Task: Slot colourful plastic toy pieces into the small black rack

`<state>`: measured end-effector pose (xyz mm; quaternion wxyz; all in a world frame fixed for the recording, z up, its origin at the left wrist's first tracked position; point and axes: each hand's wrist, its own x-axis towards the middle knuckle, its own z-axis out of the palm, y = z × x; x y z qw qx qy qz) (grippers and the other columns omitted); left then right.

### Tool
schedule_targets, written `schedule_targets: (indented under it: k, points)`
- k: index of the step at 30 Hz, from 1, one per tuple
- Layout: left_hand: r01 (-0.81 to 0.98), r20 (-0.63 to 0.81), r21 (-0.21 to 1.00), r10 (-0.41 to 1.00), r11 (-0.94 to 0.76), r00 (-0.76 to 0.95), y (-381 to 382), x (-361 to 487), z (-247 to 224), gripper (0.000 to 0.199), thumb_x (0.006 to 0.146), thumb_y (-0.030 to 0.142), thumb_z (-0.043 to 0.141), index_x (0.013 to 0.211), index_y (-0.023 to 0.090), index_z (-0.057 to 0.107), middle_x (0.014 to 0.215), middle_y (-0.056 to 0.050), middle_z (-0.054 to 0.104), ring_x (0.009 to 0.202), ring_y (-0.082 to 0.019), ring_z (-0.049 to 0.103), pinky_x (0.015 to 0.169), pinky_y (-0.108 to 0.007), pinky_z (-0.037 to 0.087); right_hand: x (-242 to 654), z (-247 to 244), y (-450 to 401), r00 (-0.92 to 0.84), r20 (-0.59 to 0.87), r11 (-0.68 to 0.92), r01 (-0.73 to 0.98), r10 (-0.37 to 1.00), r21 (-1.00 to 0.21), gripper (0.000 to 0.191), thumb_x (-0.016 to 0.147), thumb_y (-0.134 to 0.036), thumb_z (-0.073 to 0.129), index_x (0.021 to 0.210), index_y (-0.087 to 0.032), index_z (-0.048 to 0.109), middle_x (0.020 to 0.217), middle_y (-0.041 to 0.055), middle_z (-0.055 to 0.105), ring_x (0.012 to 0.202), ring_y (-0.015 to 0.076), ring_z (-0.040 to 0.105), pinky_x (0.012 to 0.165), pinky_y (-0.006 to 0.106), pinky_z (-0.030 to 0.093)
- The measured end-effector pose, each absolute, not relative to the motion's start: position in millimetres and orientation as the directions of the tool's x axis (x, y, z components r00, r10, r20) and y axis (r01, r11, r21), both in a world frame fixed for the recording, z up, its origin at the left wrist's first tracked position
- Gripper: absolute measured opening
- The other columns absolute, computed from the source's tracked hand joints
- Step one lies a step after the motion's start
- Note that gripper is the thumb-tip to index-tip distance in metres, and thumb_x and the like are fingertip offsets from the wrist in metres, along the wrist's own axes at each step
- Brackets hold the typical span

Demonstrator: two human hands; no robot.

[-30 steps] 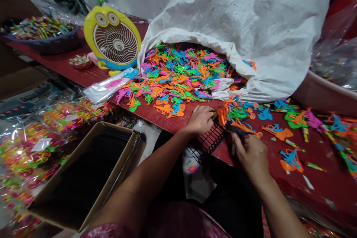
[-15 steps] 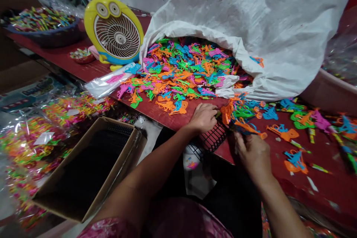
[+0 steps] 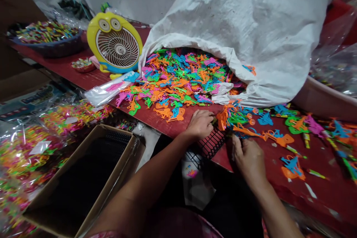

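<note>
A black wire grid (image 3: pixel 212 144) juts over the near edge of the red table (image 3: pixel 281 171), with the left hand (image 3: pixel 200 123) at its eleven o'clock and the right hand (image 3: pixel 250 159) at its four. Both sets of fingers are bent, but I cannot tell whether they grasp the grid or the bunch of bright plastic toys (image 3: pixel 237 117) between one and two o'clock. A white sack (image 3: pixel 251 26) spills more toys toward eleven.
</note>
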<state>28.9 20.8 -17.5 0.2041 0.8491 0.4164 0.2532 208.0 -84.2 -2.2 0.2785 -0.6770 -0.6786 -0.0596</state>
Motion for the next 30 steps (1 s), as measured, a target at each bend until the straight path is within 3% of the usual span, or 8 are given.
schedule_targets:
  k: [5, 9, 14, 23, 26, 30]
  points:
    - [0.615, 0.259, 0.543, 0.811, -0.572, 0.525, 21.5, 29.9, -17.8, 0.027, 0.085, 0.019, 0.048, 0.1, 0.02, 0.071, 0.134, -0.006, 0.064, 0.126, -0.023, 0.053, 0.114, -0.043, 0.036, 197.7, 2.0, -85.0, 0.087, 0.377, -0.094, 0.996, 0.922, 0.001, 0.044, 0.1, -0.041, 0.035, 0.069, -0.018, 0.056, 0.064, 0.0095, 0.057, 0.051, 0.017, 0.044, 0.052, 0.031, 0.022]
    - [0.617, 0.267, 0.535, 0.808, -0.577, 0.524, 22.2, 30.6, -18.9, 0.026, 0.085, 0.019, 0.048, 0.097, 0.021, 0.07, 0.131, -0.005, 0.065, 0.123, -0.022, 0.054, 0.112, -0.042, 0.038, 192.0, 11.4, -85.1, 0.106, 0.291, -0.13, 0.99, 0.951, 0.063, 0.04, 0.1, -0.037, 0.04, 0.073, -0.015, 0.06, 0.066, 0.0102, 0.059, 0.051, 0.0163, 0.047, 0.052, 0.03, 0.02]
    - [0.629, 0.262, 0.523, 0.81, -0.576, 0.524, 21.7, 30.6, -18.7, 0.023, 0.084, 0.019, 0.049, 0.094, 0.021, 0.07, 0.127, -0.006, 0.066, 0.121, -0.024, 0.055, 0.11, -0.043, 0.039, 189.1, 16.1, -84.7, 0.12, 0.286, -0.128, 0.992, 0.951, 0.012, 0.037, 0.099, -0.036, 0.039, 0.079, -0.015, 0.062, 0.066, 0.0083, 0.058, 0.053, 0.0161, 0.048, 0.053, 0.03, 0.02]
    - [0.627, 0.266, 0.524, 0.81, -0.576, 0.522, 17.5, 30.7, -13.8, 0.023, 0.085, 0.019, 0.048, 0.096, 0.02, 0.069, 0.126, -0.006, 0.066, 0.12, -0.024, 0.055, 0.111, -0.044, 0.039, 215.9, 6.0, -79.0, 0.043, 0.348, 0.056, 0.961, 0.936, -0.269, 0.044, 0.099, -0.05, 0.03, 0.068, -0.023, 0.044, 0.057, 0.0018, 0.048, 0.051, 0.016, 0.043, 0.055, 0.031, 0.023]
    - [0.625, 0.251, 0.54, 0.816, -0.564, 0.52, 16.6, 30.9, -13.7, 0.025, 0.085, 0.02, 0.049, 0.101, 0.021, 0.067, 0.132, -0.006, 0.063, 0.124, -0.025, 0.053, 0.115, -0.047, 0.035, 217.1, 9.4, -77.3, 0.058, 0.312, 0.026, 0.966, 0.948, -0.258, 0.043, 0.099, -0.049, 0.032, 0.065, -0.024, 0.04, 0.056, 0.002, 0.047, 0.051, 0.0161, 0.044, 0.055, 0.031, 0.023]
    - [0.627, 0.253, 0.55, 0.825, -0.553, 0.505, 13.5, 30.4, -10.9, 0.034, 0.083, 0.017, 0.047, 0.113, 0.021, 0.062, 0.128, -0.008, 0.064, 0.121, -0.025, 0.054, 0.113, -0.046, 0.037, 207.4, 19.8, -78.4, 0.108, 0.239, -0.071, 0.985, 0.965, -0.158, 0.035, 0.098, -0.039, 0.038, 0.072, -0.021, 0.051, 0.063, 0.006, 0.057, 0.054, 0.0169, 0.048, 0.056, 0.031, 0.022]
